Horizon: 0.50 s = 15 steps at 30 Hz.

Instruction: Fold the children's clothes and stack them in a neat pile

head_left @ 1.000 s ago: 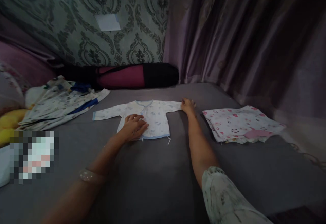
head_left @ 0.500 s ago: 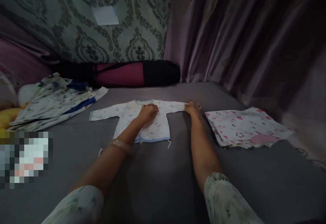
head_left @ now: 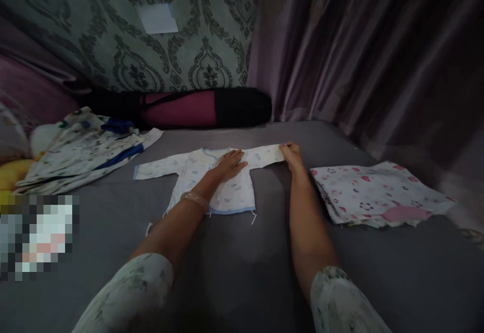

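A small white shirt [head_left: 236, 194] with blue trim and a faint print lies spread on the grey bed sheet [head_left: 242, 262], both sleeves stretched out sideways. My left hand [head_left: 230, 164] rests flat on the upper chest of the shirt, fingers extended towards the right sleeve. At the end of that sleeve, my right hand [head_left: 292, 155] pinches the cuff between thumb and fingers. Thin white ties show at the shirt's lower hem.
Folded white cloth with pink and red prints [head_left: 370, 191] lies at the right. Rumpled printed clothes [head_left: 86, 146] are at the left, beside a yellow object [head_left: 13, 174]. A black and pink roll [head_left: 181, 109] lies along the wall; curtains [head_left: 302, 45] hang at the right.
My left hand has moved right across the shirt and flattened out. My right hand has closed on the cuff, and the sleeve reaches slightly further up and right.
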Motion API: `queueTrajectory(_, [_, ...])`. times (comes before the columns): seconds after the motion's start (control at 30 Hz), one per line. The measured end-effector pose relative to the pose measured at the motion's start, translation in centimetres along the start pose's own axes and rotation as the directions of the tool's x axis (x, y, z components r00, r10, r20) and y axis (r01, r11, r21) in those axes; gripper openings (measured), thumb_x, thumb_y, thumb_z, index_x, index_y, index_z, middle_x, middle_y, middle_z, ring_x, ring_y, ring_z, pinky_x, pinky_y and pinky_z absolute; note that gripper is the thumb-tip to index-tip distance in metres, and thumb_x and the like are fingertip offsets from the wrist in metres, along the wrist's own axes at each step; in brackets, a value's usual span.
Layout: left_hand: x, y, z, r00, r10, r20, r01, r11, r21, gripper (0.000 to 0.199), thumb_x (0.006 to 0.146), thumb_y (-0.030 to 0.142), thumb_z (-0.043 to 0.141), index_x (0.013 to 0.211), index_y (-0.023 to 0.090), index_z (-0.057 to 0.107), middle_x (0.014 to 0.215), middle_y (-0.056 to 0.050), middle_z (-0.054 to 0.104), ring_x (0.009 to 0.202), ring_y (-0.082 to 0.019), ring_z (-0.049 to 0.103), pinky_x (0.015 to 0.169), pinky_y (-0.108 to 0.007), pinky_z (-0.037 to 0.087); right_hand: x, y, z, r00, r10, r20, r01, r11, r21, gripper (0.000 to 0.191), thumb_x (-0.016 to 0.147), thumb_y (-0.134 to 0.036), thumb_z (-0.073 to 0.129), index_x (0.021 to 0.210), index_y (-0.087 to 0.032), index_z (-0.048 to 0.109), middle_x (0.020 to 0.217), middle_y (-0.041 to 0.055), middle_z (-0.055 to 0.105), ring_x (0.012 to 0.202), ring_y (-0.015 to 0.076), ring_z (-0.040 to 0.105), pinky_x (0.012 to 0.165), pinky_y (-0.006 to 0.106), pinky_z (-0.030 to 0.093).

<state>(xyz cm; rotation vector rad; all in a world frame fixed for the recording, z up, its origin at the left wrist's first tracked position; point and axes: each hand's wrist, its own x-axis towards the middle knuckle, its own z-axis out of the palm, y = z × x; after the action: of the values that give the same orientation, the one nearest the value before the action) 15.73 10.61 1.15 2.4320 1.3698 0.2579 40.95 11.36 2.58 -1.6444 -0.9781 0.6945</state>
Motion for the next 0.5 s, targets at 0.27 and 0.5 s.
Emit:
queueTrajectory(0.27, [1.5, 0.0, -1.1, 0.996, 0.007, 0.084, -0.011, 0.999, 0.052, 0.078, 0.087, 0.066, 0.038, 0.15, 0.021, 0.031, 0.159, -0.013, 0.023, 0.144, -0.035, 0.019, 0.114, -0.05, 0.017, -1.8, -3.0, 1.8, 0.985, 0.156, 0.066, -0.169, 0.941, 0.293, 0.008, 0.088, -0.02, 0.056, 0.096, -0.019, 0.053, 0.062, -0.0056, 0.057, 0.051, 0.0094, 0.053, 0.04, 0.016, 0.038])
queueTrajectory(0.5, [3.0, 0.6, -3.1, 0.981, -0.029, 0.19, 0.0, 0.988, 0.154, 0.081, 0.079, 0.068, 0.051, 0.146, 0.023, 0.037, 0.15, -0.018, 0.033, 0.137, -0.041, 0.025, 0.107, -0.055, 0.025, -3.4, -4.8, 4.7, 0.957, 0.168, 0.237, -0.265, 0.837, 0.479, 0.004, 0.09, -0.017, 0.056, 0.087, -0.018, 0.055, 0.063, -0.0051, 0.059, 0.051, 0.0079, 0.054, 0.04, 0.015, 0.037])
